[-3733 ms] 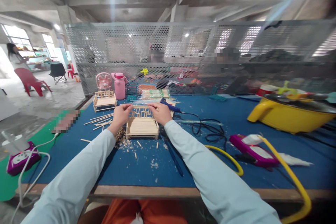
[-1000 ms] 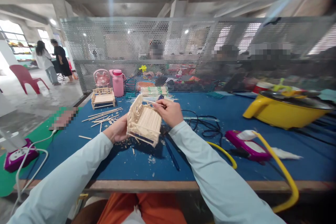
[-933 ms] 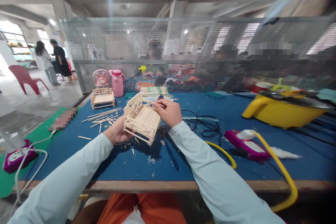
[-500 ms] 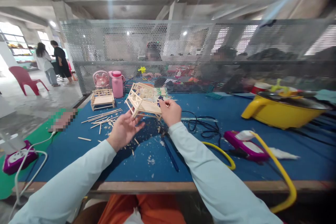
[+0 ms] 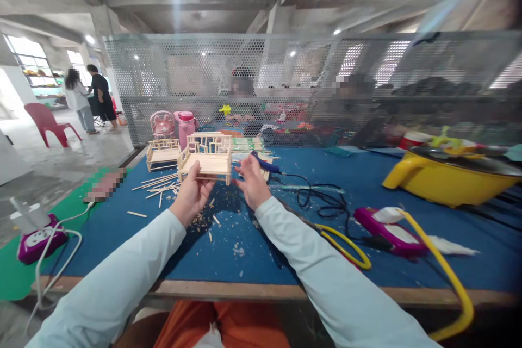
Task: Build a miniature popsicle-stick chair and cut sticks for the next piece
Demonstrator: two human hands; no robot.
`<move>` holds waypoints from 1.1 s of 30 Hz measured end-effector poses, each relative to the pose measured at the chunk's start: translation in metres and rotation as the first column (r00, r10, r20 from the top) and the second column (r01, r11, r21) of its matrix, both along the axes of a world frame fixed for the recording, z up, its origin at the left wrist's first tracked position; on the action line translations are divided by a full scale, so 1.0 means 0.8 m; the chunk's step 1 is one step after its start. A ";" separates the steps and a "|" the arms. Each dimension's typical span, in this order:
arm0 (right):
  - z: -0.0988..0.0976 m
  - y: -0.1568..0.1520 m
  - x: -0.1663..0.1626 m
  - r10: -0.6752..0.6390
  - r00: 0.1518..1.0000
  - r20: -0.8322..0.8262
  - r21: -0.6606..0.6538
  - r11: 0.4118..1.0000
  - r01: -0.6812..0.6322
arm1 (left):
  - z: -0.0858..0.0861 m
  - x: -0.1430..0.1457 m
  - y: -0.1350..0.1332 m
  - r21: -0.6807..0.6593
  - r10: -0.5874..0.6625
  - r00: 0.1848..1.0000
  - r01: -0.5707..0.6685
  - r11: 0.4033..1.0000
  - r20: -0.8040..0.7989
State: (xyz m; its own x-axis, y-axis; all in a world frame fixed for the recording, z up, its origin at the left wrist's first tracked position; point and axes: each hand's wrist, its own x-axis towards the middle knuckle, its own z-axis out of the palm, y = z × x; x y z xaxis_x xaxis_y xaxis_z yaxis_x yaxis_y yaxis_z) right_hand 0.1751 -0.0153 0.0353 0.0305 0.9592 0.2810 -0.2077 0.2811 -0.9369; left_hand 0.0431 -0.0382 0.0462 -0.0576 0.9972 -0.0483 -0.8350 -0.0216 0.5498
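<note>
My left hand grips a miniature wooden bench from below, thumb on its front edge. The bench is made of thin pale sticks, with a slatted seat and a lattice back. It is held upright above the table, its seat facing me. Just right of it, my right hand has its fingers apart and appears to hold nothing. Behind that hand lies a dark blue corded tool, like a small glue gun. A second small wooden bench stands on the table to the left.
Loose thin sticks and scraps lie on the blue tabletop. A pink flask stands behind. To the right are a black cord, a purple power strip and a yellow pan. A perforated metal screen rises behind the table.
The bench has turned from a tilt to level, its front toward me. My right hand has come off its right side and opened. The dark blue tool now shows behind that hand.
</note>
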 end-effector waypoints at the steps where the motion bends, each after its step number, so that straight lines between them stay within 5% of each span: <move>1: -0.001 -0.004 -0.001 0.165 0.986 -0.020 -0.073 0.983 -0.166 | 0.001 -0.001 -0.001 0.001 -0.006 1.000 0.006 1.000 0.001; 4: -0.007 -0.016 -0.011 0.585 0.810 0.037 -0.168 0.802 -0.572 | 0.003 -0.003 -0.001 0.013 0.004 1.000 -0.003 1.000 -0.011; 6: -0.011 -0.019 -0.017 0.632 0.758 0.159 -0.173 0.774 -0.609 | 0.003 -0.007 0.002 0.023 0.032 0.999 -0.032 0.999 -0.013; 11: 0.002 -0.009 -0.002 0.464 0.862 0.205 -0.167 0.884 -0.436 | 0.006 -0.031 0.015 0.021 0.134 0.991 -0.134 0.991 -0.001; 15: 0.034 0.004 0.042 0.084 0.988 0.133 0.045 0.995 -0.090 | 0.007 -0.052 0.024 -0.012 0.204 0.979 -0.205 0.979 -0.009; 18: 0.038 0.015 0.063 -0.059 0.984 0.168 0.105 0.994 0.042 | 0.006 -0.060 0.028 -0.015 0.225 0.974 -0.225 0.974 0.002; 21: 0.020 0.025 0.064 -0.059 0.955 0.290 0.083 0.996 0.036 | 0.003 -0.060 0.027 -0.003 0.221 0.975 -0.221 0.975 0.015; 27: -0.001 0.019 0.046 0.115 0.822 0.558 0.046 0.984 -0.170 | -0.001 -0.043 0.010 -0.029 0.078 0.996 -0.080 0.996 -0.053; 33: 0.010 0.002 0.022 0.512 0.858 0.044 -0.131 0.854 -0.503 | -0.012 -0.010 -0.012 0.057 -0.023 0.983 0.034 0.998 -0.183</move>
State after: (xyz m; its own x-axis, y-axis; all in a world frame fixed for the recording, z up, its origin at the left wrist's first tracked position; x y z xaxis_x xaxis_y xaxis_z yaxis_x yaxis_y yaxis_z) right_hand 0.1929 -0.0138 0.0435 -0.4858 0.8604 0.1539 -0.2217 0.0490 -0.9739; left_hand 0.0348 -0.0480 0.0370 -0.0315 0.9993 0.0204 -0.7215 -0.0368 0.6915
